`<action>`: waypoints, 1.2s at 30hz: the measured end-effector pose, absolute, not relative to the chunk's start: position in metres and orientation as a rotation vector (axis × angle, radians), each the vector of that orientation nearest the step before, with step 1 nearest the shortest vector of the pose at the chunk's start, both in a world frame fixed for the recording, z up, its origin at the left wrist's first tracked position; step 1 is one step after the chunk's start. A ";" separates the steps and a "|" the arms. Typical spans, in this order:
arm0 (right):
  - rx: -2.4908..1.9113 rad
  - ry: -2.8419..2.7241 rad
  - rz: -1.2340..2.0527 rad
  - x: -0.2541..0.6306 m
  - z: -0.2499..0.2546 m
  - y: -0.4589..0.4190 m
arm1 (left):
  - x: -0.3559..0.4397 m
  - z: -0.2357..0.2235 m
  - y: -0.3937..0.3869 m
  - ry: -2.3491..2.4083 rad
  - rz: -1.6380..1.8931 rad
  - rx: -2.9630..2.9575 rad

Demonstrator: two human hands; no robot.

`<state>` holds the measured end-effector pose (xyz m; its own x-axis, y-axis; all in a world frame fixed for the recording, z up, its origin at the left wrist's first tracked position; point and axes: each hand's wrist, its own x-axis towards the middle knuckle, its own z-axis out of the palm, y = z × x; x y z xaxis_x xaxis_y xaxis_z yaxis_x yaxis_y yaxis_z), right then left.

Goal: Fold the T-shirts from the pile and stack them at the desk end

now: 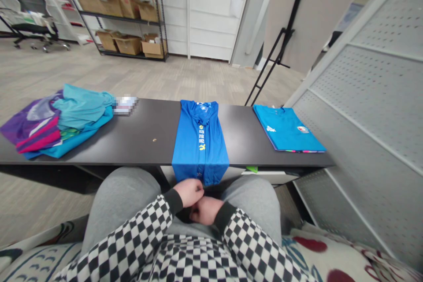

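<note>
A blue shirt (201, 141), folded into a long strip with its collar at the far side, lies across the dark table. Its lower end hangs over the front edge between my knees. My left hand (189, 192) is closed with fingers curled, right by the hanging hem; whether it touches the cloth I cannot make out. Just below and to the right, my right hand (206, 210) is curled closed too, close to the left one. Anything inside either hand is hidden from view.
A loose heap of purple, pink and turquoise clothes (62, 119) covers the table's left end. Folded blue shirts (288, 128) lie on the right end. Behind the heap is a small blurred item (125, 105). A perforated panel (363, 110) stands close on the right.
</note>
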<state>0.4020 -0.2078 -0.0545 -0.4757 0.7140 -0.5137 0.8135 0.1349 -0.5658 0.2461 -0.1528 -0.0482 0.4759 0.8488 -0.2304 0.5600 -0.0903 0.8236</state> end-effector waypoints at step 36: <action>2.308 2.870 -0.246 0.511 0.074 0.016 | 0.172 0.058 0.101 1.549 0.670 2.417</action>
<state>0.5113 0.0164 0.0741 -0.1285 0.9356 0.3290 0.8660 0.2675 -0.4224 0.1722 0.1010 0.0578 0.3509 0.8972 0.2682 0.8097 -0.4346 0.3944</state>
